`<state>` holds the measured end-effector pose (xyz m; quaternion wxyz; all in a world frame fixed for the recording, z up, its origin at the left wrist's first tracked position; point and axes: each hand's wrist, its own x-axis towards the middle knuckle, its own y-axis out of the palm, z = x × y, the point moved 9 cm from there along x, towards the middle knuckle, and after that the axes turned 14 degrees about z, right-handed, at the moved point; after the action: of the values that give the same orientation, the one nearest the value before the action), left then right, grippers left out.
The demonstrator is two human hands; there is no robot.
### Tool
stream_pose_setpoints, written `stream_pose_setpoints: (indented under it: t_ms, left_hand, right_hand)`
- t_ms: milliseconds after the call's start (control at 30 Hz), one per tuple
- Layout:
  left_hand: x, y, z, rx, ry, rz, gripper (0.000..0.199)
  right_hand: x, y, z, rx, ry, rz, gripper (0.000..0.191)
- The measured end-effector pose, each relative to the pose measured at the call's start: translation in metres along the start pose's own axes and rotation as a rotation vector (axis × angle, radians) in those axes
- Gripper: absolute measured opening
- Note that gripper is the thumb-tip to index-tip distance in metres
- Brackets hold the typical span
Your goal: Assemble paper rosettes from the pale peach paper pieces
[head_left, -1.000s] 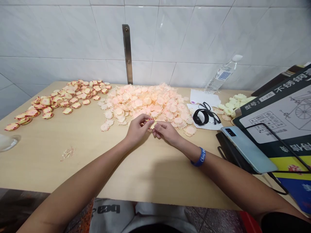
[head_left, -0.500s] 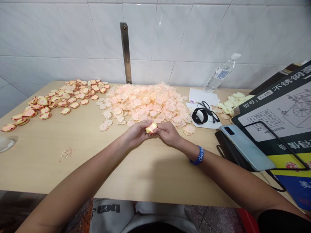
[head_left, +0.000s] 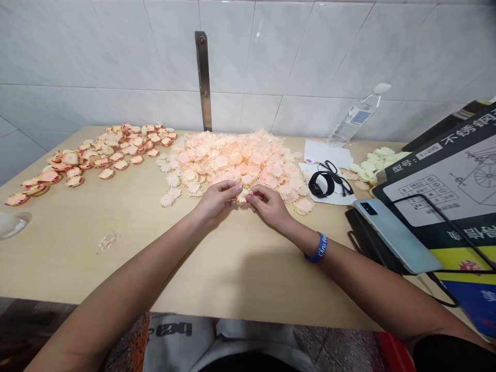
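Small frilled piece [head_left: 244, 196], yellowish with red-tipped teeth, is held above the table near its middle, just on the near side of the big pile. Left hand [head_left: 215, 202] pinches its left edge between thumb and fingers; right hand [head_left: 268, 207] pinches the right edge, so both are closed on the same piece, close together. Beyond them, pale pink pile [head_left: 240, 157]: thin, flat, round pieces with toothed rims, heaped loosely, a few strays at its edges. Left of it, red-edged pieces [head_left: 129, 151], thicker-looking and stacked in layers, trail toward the table's left side. Nearer, small heap of thin scraps [head_left: 108, 241]. Containers: clear plastic bottle [head_left: 356, 120] with white cap and printed label, behind white paper [head_left: 328, 190], contents can't be told; whitish translucent vessel [head_left: 12, 225], smooth and rounded, cut off by the left edge, contents also unclear. On the paper, black wristwatch [head_left: 321, 184] and dark-framed glasses [head_left: 341, 178]. Right of these, pale green pieces [head_left: 375, 164], ruffled, by a printed board [head_left: 445, 181]. Light-blue phone [head_left: 399, 237], glossy, lies tilted near it. Wood-toned table [head_left: 217, 279] is smooth; tiled wall [head_left: 163, 51] behind is glossy, grey-veined.
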<state>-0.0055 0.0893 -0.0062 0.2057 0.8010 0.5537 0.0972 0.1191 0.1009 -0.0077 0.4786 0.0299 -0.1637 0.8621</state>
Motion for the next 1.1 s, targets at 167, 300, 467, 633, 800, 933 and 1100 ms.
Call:
stream_pose_setpoints:
  t_ms: [167,300,467,633,800,933,1100]
  left_hand:
    - [0.002,-0.003,0.006,-0.095,-0.003,-0.007,0.034]
    - [0.005,-0.004,0.017,-0.194,-0.082,0.021,0.025]
    - [0.003,0.002,0.026,-0.341,-0.157,0.091,0.014]
    - [-0.003,0.020,0.028,-0.319,-0.234,0.295,0.022]
    - [0.001,0.012,0.018,-0.166,-0.107,0.232,0.029]
    - [0.004,-0.002,-0.002,0.150,0.078,0.068,0.029]
    - [0.000,0.011,-0.008,0.664,0.093,0.091,0.028]
  right_hand:
    - [0.000,-0.009,-0.006,0.214,-0.008,-0.110,0.035]
    - [0.002,-0.008,-0.007,0.284,-0.001,-0.093,0.032]
    - [0.004,-0.001,-0.011,0.422,0.028,0.001,0.036]
    - [0.004,0.011,-0.008,0.510,0.033,0.135,0.041]
    - [0.005,0.007,-0.011,0.452,0.050,0.108,0.038]
    - [0.004,-0.006,-0.012,0.265,0.016,-0.041,0.030]
    - [0.002,-0.008,-0.004,0.107,-0.037,-0.092,0.017]
